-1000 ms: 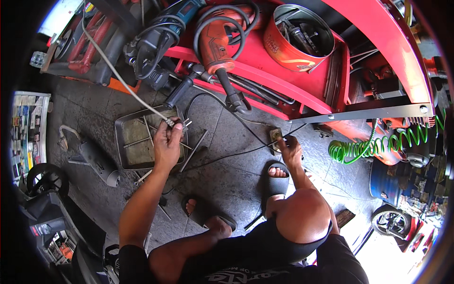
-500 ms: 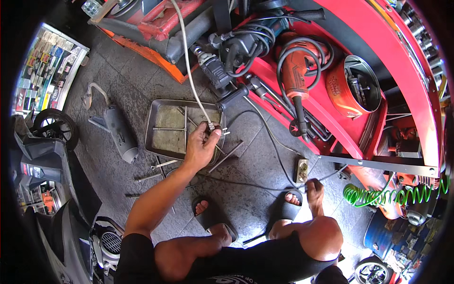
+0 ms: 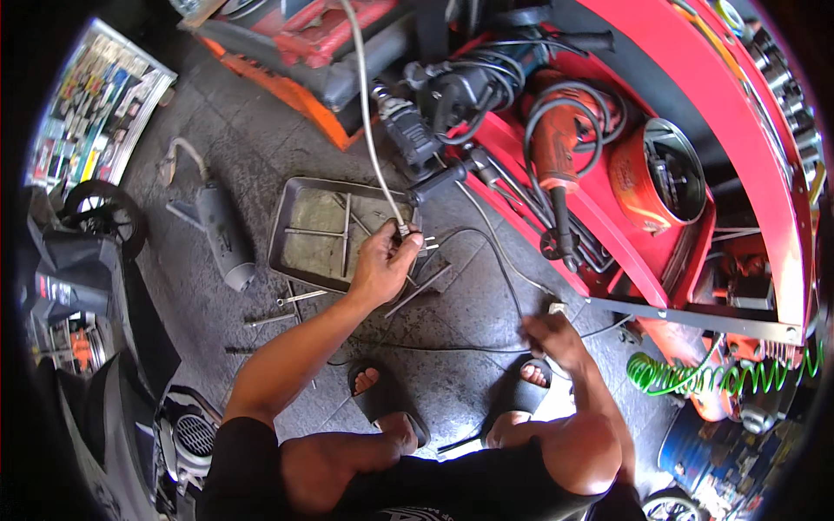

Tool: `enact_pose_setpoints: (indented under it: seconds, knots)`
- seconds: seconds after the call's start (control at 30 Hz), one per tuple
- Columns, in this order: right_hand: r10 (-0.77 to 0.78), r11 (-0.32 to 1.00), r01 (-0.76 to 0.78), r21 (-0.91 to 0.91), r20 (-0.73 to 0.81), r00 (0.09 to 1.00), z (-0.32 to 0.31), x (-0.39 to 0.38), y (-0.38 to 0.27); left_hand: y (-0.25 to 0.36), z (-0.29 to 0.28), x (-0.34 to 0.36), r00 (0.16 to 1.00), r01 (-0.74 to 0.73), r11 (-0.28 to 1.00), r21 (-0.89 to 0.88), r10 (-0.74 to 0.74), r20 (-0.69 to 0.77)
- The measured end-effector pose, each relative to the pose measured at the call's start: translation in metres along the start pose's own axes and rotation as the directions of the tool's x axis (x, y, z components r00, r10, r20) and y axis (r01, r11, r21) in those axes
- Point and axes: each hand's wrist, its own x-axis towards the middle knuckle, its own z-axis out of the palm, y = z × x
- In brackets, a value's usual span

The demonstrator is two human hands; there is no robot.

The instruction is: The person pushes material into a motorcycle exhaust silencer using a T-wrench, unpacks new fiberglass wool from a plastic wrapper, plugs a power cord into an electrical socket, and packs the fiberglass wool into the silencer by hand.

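Note:
Over a shallow metal tray (image 3: 303, 259) on the floor, my left hand (image 3: 389, 263) is closed round the plug (image 3: 404, 233) of a white cable (image 3: 368, 113), its pins sticking out to the right. My right hand (image 3: 552, 340) is blurred and bent, low over a thin black cord (image 3: 491, 349), just in front of a small socket block (image 3: 556, 307) that it partly hides; whether it grips anything I cannot tell. Metal wrenches (image 3: 271, 321) lie around the tray.
A red shelf unit (image 3: 647, 278) with power tools (image 3: 556, 156), a tin (image 3: 651, 174) and a steel edge fills the upper right, above a green coiled hose (image 3: 660, 373). An exhaust muffler (image 3: 224, 234) lies at left beside a scooter (image 3: 104, 365); my sandalled feet (image 3: 382, 391) stand below.
The view has swung, shifting the scene rightward. My left hand still holds the plug. My right hand was at the socket block, dropped below it, and has now moved up and leftward in front of it.

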Motion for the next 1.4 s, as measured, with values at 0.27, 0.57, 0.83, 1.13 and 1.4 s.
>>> enact_pose_setpoints:
  seconds: [0.27, 0.57, 0.83, 1.13, 1.4]
  knots:
    - [-0.811, 0.305, 0.305, -0.902, -0.079, 0.579, 0.084, 0.179, -0.14, 0.008, 0.015, -0.02, 0.986, -0.078, 0.997, -0.016, 0.075, -0.146]
    - [-0.891, 0.328, 0.46, -0.825, -0.108, 0.442, 0.035, 0.197, -0.139, 0.0, -0.015, -0.034, 0.981, -0.015, 0.998, -0.064, 0.002, -0.196]
    - [-0.766, 0.299, 0.279, -0.913, -0.055, 0.64, 0.004, 0.258, -0.132, 0.006, -0.005, -0.031, 0.99, -0.022, 0.999, -0.049, 0.015, -0.139]
    - [-0.668, 0.632, 0.321, -0.705, -0.286, 0.687, 0.071, 0.206, -0.037, 0.008, -0.002, -0.021, 0.984, 0.018, 1.0, -0.016, -0.021, -0.176]
    - [-0.447, 0.789, 0.258, -0.557, -0.232, 0.864, 0.085, 0.231, -0.075, 0.027, 0.002, 0.076, 0.83, -0.069, 0.992, 0.108, 0.117, -0.545]
